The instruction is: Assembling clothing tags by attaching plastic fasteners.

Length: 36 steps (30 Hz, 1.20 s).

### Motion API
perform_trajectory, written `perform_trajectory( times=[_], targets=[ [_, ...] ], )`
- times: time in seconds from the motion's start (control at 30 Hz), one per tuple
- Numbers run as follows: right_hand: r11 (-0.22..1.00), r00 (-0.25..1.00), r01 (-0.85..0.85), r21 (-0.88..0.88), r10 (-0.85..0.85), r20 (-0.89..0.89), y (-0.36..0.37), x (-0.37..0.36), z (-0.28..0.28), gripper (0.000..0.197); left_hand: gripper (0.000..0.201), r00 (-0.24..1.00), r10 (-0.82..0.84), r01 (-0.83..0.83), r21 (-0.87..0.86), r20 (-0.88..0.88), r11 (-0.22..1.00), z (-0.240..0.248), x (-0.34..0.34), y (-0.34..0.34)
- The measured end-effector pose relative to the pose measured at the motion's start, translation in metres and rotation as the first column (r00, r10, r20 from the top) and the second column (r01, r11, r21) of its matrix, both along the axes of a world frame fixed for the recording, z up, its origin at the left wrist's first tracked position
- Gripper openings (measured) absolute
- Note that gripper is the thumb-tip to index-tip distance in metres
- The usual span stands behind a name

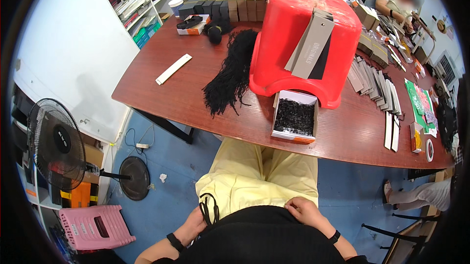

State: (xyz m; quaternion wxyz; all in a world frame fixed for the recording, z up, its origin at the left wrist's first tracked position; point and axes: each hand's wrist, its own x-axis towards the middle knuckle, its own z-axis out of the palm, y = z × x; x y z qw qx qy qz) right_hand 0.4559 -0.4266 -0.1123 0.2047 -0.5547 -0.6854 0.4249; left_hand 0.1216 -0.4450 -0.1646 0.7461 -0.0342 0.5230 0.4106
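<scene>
My left hand (195, 219) rests by my left hip, its fingers closed at a looped black cord (209, 208) that stands out over my pale yellow trousers. The fingertips are partly hidden. My right hand (302, 210) lies on my lap at the edge of my black top, fingers curled in; what they hold, if anything, is hidden. Before me on the table, an open box (294, 117) of thin black pieces sits against an upturned red stool (274, 63). Grey hang tags (313, 43) hang on the stool's side. Left of it lies a bundle of black strings (229, 75).
The brown table (181, 102) also carries a white strip (173, 69), stacked tag bundles (240, 5) and rows of tags (376, 85). A standing fan (61, 141) and pink stool (98, 227) are on my left. A co-worker (396, 7) sits at far right.
</scene>
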Motion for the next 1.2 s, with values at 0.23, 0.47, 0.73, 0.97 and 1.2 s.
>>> perform_trajectory(
  times=[0.23,0.47,0.73,0.97,1.2],
  targets=[
    [0.999,1.000,0.008,0.047,-0.008,0.000,-0.002,0.002,-0.004,0.014,0.010,0.938,0.043,-0.027,0.051,-0.344,0.998,-0.013,0.008,0.002],
    [0.998,1.000,0.012,0.068,-0.013,0.004,-0.005,0.001,-0.009,0.014,0.011,0.632,-0.194,0.568,0.278,-0.750,0.775,0.008,-0.003,-0.004],
    [1.000,0.999,0.015,0.002,-0.015,0.044,-0.001,0.005,-0.011,0.016,0.013,0.119,-0.003,0.941,0.112,-0.993,0.320,0.013,-0.030,-0.025],
    [0.998,0.989,-0.066,0.008,0.064,0.133,0.007,0.015,-0.010,0.016,0.010,-0.178,0.336,0.950,-0.073,-0.925,0.302,0.027,-0.096,0.008],
    [0.980,0.972,-0.068,0.185,0.023,0.232,0.059,0.018,0.041,0.014,0.021,0.093,0.709,0.958,0.257,-0.699,0.128,0.160,-0.002,0.197]
  ],
)
